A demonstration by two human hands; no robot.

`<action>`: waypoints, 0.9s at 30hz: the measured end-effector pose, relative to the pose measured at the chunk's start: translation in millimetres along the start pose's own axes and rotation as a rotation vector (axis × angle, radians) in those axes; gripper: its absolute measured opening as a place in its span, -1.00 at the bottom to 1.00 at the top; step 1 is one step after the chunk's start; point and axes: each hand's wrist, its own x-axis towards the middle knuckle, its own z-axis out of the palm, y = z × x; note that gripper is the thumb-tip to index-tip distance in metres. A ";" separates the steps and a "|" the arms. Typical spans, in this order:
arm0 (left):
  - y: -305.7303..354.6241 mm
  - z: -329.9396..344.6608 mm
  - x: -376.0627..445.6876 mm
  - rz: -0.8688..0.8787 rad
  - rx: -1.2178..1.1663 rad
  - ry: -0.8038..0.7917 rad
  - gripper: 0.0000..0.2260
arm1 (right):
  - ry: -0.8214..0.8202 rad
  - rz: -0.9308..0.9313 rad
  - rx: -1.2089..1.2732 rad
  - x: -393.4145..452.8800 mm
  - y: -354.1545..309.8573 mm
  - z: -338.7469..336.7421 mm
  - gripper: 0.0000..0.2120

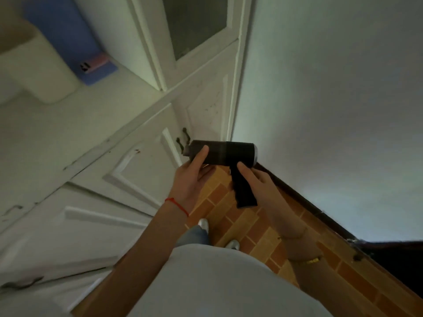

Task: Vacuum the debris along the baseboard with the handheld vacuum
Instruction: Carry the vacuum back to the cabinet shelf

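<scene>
Holding a black vacuum chest-high, the left hand cups its barrel with loose fingers while the right hand grips its handle. Below, a narrow tiled floor runs between white cabinets left and a dark baseboard right.

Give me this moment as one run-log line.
phase: pre-vacuum | black handheld vacuum: held above floor | left hand: on barrel | right hand: at handle | dark brown baseboard: not yet reached
</scene>
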 end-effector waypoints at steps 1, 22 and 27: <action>3.6 -10.9 -6.0 0.028 -0.026 0.038 -0.84 | -0.026 0.009 -0.048 0.9 -2.3 10.8 -0.53; 70.5 -288.6 -141.8 0.345 -0.267 0.478 -0.73 | -0.587 -0.076 -0.382 -50.5 19.6 302.1 -0.63; 95.1 -362.8 -176.8 0.369 -0.256 0.515 -0.73 | -0.606 -0.140 -0.402 -80.5 38.1 379.3 -0.66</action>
